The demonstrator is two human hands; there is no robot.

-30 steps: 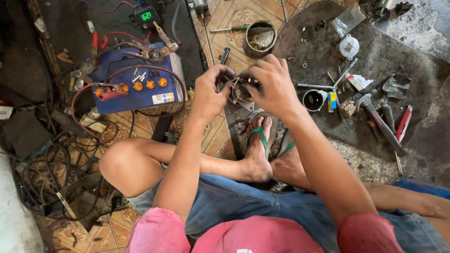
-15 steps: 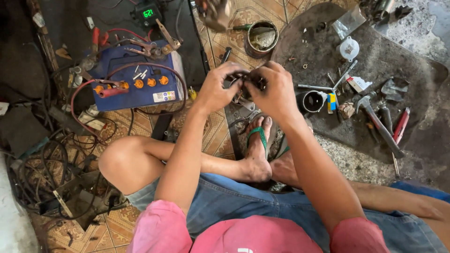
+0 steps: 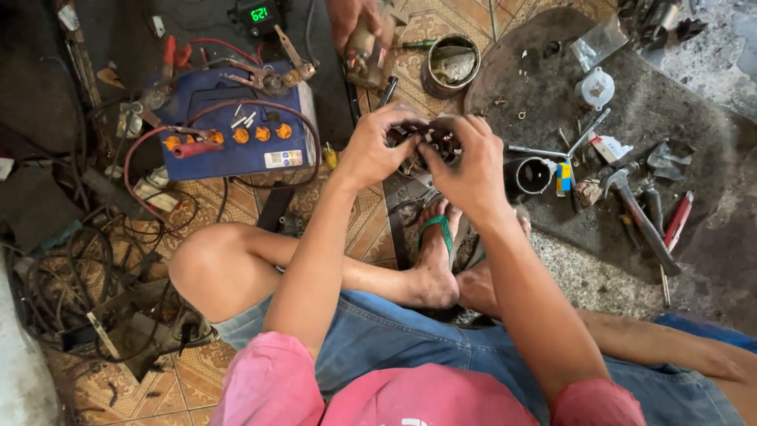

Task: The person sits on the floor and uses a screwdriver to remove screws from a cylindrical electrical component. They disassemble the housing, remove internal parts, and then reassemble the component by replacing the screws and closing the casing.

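Both hands have lifted slightly and drawn closer to the camera than a second ago, and another person's hand has come in at the top, holding a small motor part over the floor. The left hand and right hand pinch a small dark metal part between curled fingertips, above the feet, so the work on it goes on. Left of it sits a blue battery with orange caps and a small pale label at its front corner. A green-lit meter lies beyond. Right, beside a metal cylinder, stands a small blue-and-yellow packet, and a white box with red lies on the grey mat.
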